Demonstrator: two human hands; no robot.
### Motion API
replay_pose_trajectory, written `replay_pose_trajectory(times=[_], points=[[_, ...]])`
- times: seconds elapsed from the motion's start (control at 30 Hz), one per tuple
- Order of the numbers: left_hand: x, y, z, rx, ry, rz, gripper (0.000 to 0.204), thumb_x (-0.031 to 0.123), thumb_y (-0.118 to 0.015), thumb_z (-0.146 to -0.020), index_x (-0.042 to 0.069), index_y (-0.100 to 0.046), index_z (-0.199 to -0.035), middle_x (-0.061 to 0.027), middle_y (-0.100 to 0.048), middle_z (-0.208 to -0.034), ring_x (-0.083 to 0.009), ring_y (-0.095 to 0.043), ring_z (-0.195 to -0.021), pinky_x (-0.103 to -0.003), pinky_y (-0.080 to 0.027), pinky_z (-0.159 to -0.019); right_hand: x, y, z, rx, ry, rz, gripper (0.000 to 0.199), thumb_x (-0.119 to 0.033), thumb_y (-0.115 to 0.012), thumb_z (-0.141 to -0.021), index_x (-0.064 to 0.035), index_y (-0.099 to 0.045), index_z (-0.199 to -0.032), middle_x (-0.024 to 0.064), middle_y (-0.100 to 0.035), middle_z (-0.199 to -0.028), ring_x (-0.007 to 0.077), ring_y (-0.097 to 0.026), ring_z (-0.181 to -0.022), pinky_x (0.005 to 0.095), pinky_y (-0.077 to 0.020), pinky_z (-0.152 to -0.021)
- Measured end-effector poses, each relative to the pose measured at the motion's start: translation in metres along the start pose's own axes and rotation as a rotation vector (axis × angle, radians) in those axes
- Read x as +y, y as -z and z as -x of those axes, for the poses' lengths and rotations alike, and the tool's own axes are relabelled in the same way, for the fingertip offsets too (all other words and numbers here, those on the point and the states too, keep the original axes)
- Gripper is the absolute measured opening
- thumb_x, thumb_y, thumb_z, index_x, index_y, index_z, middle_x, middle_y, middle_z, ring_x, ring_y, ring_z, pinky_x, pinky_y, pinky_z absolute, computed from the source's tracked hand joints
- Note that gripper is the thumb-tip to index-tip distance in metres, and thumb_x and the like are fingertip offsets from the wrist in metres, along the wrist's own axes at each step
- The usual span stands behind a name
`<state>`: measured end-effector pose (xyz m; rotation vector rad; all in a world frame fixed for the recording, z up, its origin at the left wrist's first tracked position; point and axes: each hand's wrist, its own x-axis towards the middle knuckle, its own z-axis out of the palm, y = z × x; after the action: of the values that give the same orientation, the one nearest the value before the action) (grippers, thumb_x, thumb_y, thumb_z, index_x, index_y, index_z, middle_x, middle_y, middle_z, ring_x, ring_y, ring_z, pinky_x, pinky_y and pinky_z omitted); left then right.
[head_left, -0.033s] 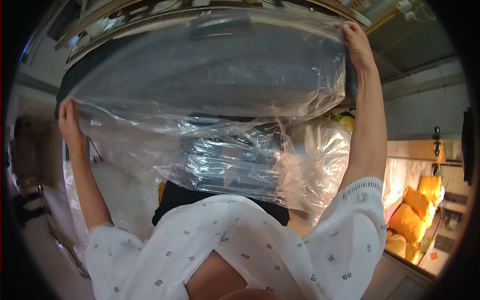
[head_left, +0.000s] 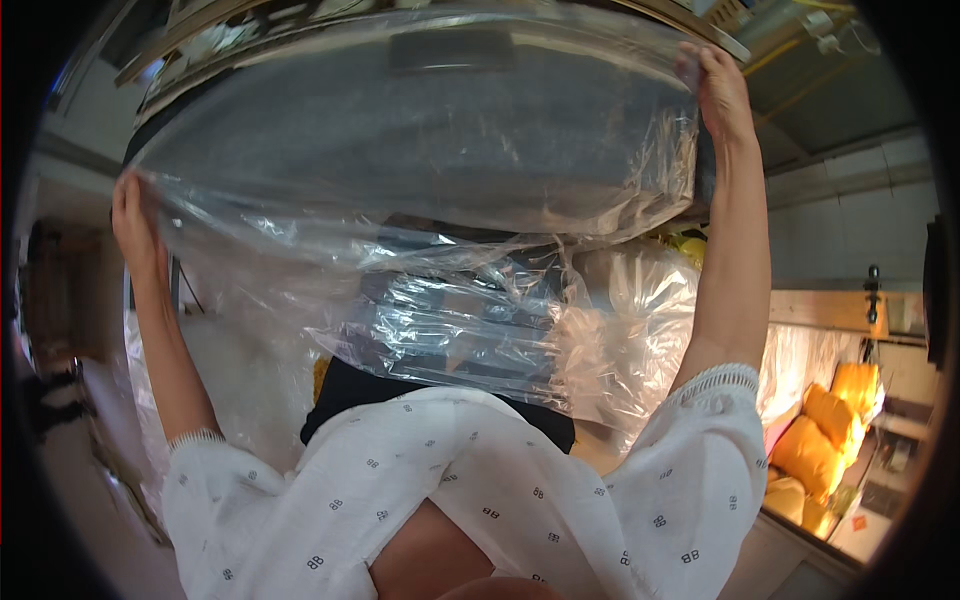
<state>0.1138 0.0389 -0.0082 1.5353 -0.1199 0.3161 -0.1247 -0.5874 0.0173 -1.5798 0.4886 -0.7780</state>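
Pale walls and a ceiling beam frame the scene, with yellow cushions (head_left: pixel 830 430) stacked at the right. Overhead, a large grey cushion (head_left: pixel 420 140) wrapped in a clear plastic bag (head_left: pixel 450 310) is held up, gripped at its edges by the left hand (head_left: pixel 135 225) and the right hand (head_left: pixel 720 95), both closed on the plastic.

I see both arms raised. My left hand (head_left: pixel 135 225) grips the clear plastic bag (head_left: pixel 430 290) at its left edge, my right hand (head_left: pixel 718 92) its upper right corner; a large grey cushion (head_left: pixel 420 140) sits inside, yellow bags (head_left: pixel 825 430) at lower right.
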Motion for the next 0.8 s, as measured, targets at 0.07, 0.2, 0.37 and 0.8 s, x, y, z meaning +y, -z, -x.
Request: replay_pose_trajectory(times=[0.07,0.2,0.37,0.8], points=[[-0.008,-0.007,-0.040,0.109,-0.003,0.025,0.023,0.023,-0.055,-0.088,0.008,-0.059,-0.105,0.0000,-0.057,-0.091,-0.0099,-0.052,-0.081,-0.023,-0.042,-0.074,0.016,-0.025,-0.003,0.229,0.022,-0.081,0.017,-0.016,-0.051,-0.087,-0.0004,-0.051,-0.095,0.0045,-0.060,-0.081,0.0108,-0.052,-0.067,0.0222,-0.0412,-0.063],[-0.088,-0.027,-0.093,-0.005,-0.430,-0.553,0.031,0.033,-0.058,-0.086,0.005,-0.065,-0.096,-0.0019,-0.062,-0.083,-0.0077,-0.053,-0.080,-0.023,-0.041,-0.075,0.090,-0.036,-0.001,0.393,0.270,0.610,0.016,-0.017,-0.050,-0.085,-0.0018,-0.052,-0.092,0.0085,-0.059,-0.079,0.0203,-0.057,-0.075,0.0297,-0.0435,-0.074],[-0.095,-0.063,-0.131,-0.031,-0.217,-0.602,0.037,0.041,-0.061,-0.080,0.009,-0.067,-0.096,-0.0048,-0.066,-0.088,-0.0131,-0.058,-0.083,-0.025,-0.041,-0.077,0.094,-0.027,-0.017,0.353,0.312,0.383,0.020,-0.018,-0.060,-0.081,-0.0003,-0.058,-0.090,0.0064,-0.058,-0.077,0.0135,-0.053,-0.071,0.0260,-0.0425,-0.071],[-0.100,-0.102,-0.159,-0.075,-0.238,-0.696,0.037,0.042,-0.065,-0.073,0.006,-0.062,-0.080,-0.0021,-0.057,-0.069,-0.0135,-0.052,-0.068,-0.028,-0.041,-0.066,0.088,-0.026,-0.035,0.434,0.236,0.779,0.033,-0.023,-0.064,-0.076,0.0019,-0.048,-0.091,0.0152,-0.044,-0.096,0.0239,-0.044,-0.087,0.0341,-0.0378,-0.081]])
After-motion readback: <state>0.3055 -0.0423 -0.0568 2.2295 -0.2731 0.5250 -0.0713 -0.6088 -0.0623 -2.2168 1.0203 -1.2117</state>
